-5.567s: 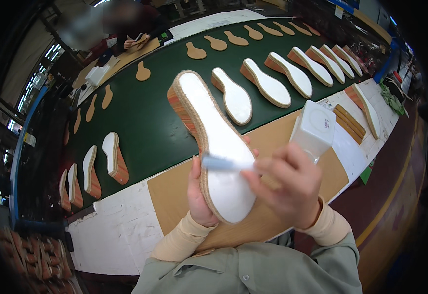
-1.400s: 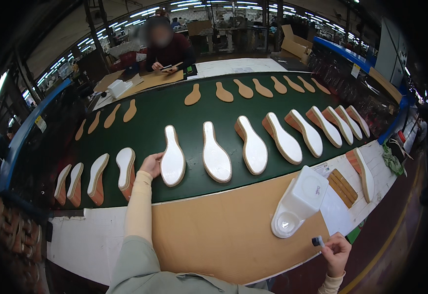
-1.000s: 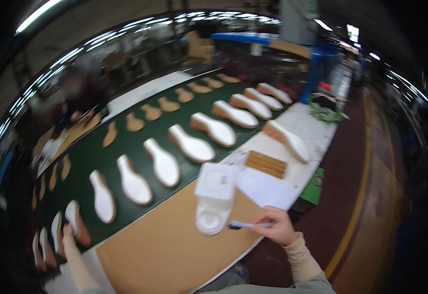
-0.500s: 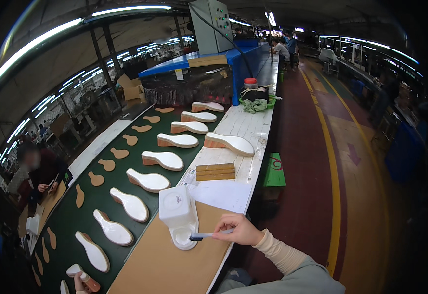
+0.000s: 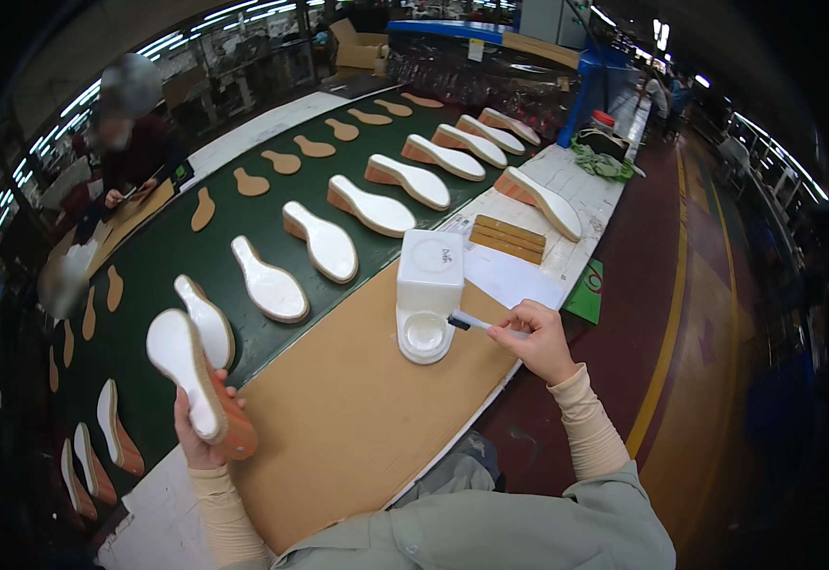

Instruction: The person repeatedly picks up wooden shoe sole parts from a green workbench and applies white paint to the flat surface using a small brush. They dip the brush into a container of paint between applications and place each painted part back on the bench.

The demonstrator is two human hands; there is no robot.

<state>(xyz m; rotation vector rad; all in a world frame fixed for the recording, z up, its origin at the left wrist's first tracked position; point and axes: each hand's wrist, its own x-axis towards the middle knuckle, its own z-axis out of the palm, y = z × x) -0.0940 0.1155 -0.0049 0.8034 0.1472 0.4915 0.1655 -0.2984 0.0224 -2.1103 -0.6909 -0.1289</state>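
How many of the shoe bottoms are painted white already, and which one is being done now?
Done, it seems: a long row of soles on the green belt already has white tops. In hand: the left hand lifts one sole, while the right hand holds a brush at the white pot. Left: flat brown insole shapes farther back show no white.

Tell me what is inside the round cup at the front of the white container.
The cup of the white container shows a white, glossy inside, likely glue. The brush in the right hand has its dark tip at the cup's rim. How deep the contents go cannot be seen.
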